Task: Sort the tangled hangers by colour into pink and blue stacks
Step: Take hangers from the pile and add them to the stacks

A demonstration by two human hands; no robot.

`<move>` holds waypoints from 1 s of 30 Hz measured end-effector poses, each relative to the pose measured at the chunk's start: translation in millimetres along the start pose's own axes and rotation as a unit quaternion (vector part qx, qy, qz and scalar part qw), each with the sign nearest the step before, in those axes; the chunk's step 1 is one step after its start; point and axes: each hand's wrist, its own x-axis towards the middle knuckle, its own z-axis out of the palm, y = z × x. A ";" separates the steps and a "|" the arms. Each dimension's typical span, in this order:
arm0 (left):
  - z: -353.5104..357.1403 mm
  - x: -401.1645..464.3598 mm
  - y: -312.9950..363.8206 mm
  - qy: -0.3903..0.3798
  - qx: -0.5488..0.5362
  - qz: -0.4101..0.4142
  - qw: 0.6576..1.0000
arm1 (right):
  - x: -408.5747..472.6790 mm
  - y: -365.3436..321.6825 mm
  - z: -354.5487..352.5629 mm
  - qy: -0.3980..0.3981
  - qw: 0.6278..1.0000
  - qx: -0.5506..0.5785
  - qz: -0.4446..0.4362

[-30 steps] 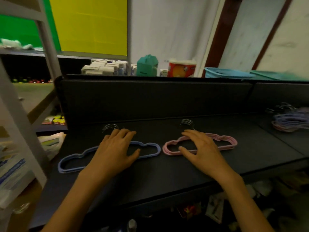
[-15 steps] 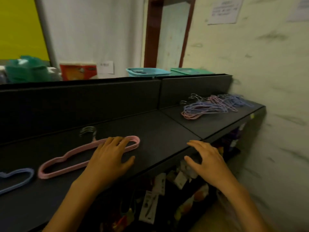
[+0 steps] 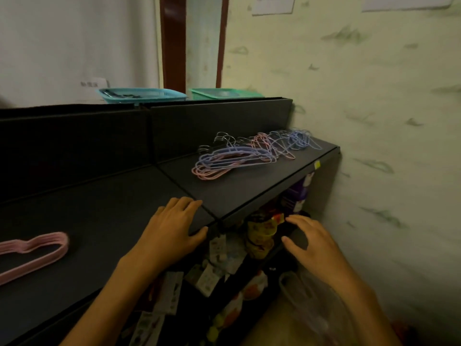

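Note:
A tangled pile of pink and blue hangers with metal hooks lies on the right end of the black shelf top, near the wall. A pink stack of hangers lies at the left edge of the view. My left hand hovers over the shelf's front edge with fingers relaxed, holding nothing. My right hand is in the air in front of the shelf, fingers spread, empty. Both hands are well short of the tangled pile. The blue stack is out of view.
A raised black back panel runs behind the shelf top. A blue basket and a green basket stand behind it. The wall closes the right side. Packaged goods hang below the shelf; a plastic bag lies lower right.
The view has swung right, from the two sorted stacks toward the tangled pile. Both hands left the stacks and moved right, empty; the blue stack has left the view.

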 end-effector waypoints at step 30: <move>109.5 294.9 26.1 -0.019 0.080 -0.255 0.963 | 398.3 207.1 41.8 -0.121 0.969 0.130 -0.170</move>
